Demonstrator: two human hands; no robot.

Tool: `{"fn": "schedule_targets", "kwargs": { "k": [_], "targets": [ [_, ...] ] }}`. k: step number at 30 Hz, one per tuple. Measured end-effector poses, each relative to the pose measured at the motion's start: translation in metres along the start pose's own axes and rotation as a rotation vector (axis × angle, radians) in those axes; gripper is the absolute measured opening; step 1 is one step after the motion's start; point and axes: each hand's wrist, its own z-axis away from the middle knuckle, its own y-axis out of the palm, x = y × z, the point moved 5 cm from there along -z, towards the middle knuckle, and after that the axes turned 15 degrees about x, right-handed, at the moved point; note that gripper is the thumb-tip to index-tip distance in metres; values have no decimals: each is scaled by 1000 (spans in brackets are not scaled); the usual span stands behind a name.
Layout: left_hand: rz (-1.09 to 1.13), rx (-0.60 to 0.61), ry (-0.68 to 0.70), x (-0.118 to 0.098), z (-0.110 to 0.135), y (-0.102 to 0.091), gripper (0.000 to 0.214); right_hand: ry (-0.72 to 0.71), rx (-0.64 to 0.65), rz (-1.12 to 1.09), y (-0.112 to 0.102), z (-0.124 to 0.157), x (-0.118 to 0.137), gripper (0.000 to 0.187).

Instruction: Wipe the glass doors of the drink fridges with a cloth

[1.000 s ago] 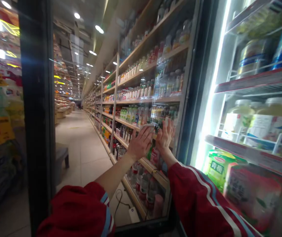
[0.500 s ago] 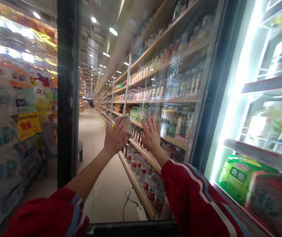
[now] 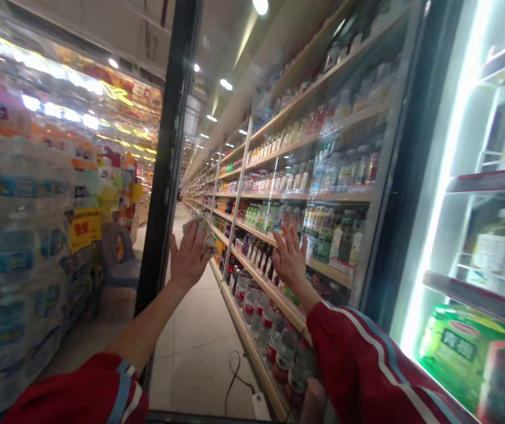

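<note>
My left hand (image 3: 189, 258) presses a pale cloth (image 3: 199, 227) flat against the glass door (image 3: 274, 76). Its fingers lie over the cloth, which bunches out beyond the fingertips. Farther right, my right hand (image 3: 291, 259) is open, fingers spread and palm toward the same pane; it holds nothing. A black door frame (image 3: 168, 147) runs up just left of my left hand. Rows of bottles on wooden shelves (image 3: 274, 235) show in the glass behind both hands; I cannot tell how much of this is reflection. Both arms have red sleeves with white and blue stripes.
On the right stands a lit fridge with shelves (image 3: 495, 179) and a green pack (image 3: 451, 341). Wrapped bottle stacks (image 3: 17, 247), a yellow price sign (image 3: 85, 229) and a grey plastic chair (image 3: 119, 259) are at left. A white power strip (image 3: 260, 405) and cord lie low in the glass.
My left hand and the cloth have slid left across the glass, toward the black frame. My right hand sits slightly farther right and lower in view. The camera view has shifted left.
</note>
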Motion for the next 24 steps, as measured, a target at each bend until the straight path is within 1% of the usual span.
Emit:
{"fn": "schedule_targets", "kwargs": {
  "k": [3,6,8,10,14,17,21,23,24],
  "targets": [
    [14,12,-7,3,-2,-4,45,-7,-16,6,-4,-1,3,48],
    [36,23,-11,7,-6,-8,47,-86,-6,-19,-7,-10,21,48],
    [49,21,-43,10,-8,-12,49,-155,24,-36,-6,-20,38,47],
    [57,15,-84,15,-10,-14,50,-191,66,-45,-2,-32,53,46],
    [51,0,-117,16,-13,-12,48,-231,135,-42,6,-45,68,46],
    [57,6,-87,4,-17,-6,49,-238,174,-40,9,-45,69,48],
    [63,113,112,-30,-21,6,47,-222,207,-45,11,-43,67,48],
    [62,139,187,-39,-20,8,46,-218,201,-45,10,-43,68,49],
    [62,136,196,-40,-20,7,46,-218,193,-46,10,-43,68,50]
  ]
}}
